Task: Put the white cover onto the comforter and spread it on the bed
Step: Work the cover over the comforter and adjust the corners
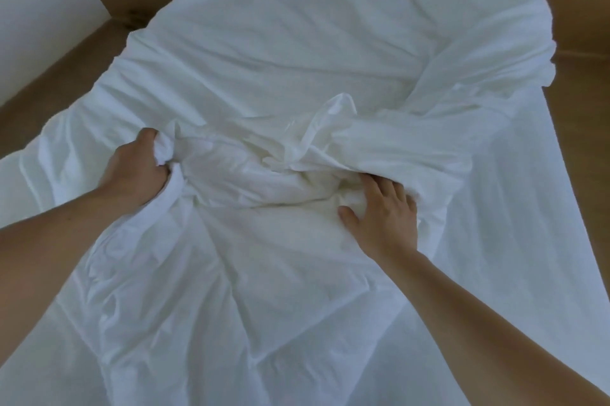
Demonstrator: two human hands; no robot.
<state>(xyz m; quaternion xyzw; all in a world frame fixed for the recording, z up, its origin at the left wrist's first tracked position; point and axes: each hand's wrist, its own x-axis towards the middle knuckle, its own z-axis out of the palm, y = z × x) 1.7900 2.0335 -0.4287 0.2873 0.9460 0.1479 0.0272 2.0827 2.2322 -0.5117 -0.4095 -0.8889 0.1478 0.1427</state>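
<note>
A white cover (pixel 297 52) lies crumpled across the bed (pixel 528 207), bunched into folds at the middle. The comforter (pixel 264 257) shows as a soft white mass below the bunched folds; where cover ends and comforter begins is hard to tell. My left hand (pixel 135 171) grips a fistful of the white cover at the left of the bunch. My right hand (pixel 383 210) lies on the fabric at the right of the bunch, its fingers pushed into the folds and partly hidden there.
Brown floor (pixel 587 108) runs along the right side of the bed and at the upper left (pixel 109 32). A white wall (pixel 39 9) stands at the far left. The flat white sheet at the right of the bed lies smooth.
</note>
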